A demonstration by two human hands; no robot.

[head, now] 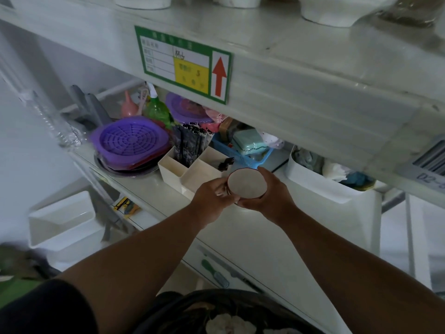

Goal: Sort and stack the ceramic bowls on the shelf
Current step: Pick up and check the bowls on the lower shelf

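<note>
Your left hand (212,196) and right hand (269,191) clasp the bowl (246,184) between them; the bowls (337,10) on the upper shelf (313,75) lie at one o'clock.

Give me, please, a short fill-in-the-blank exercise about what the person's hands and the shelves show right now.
1. The small bowl is held by ____ hands.
2. The arrow on the shelf label points ____.
3. The round slotted strainer left of the divided box is ____ in colour.
4. The left hand holds the bowl's ____ side.

Missing words: both; up; purple; left
</note>
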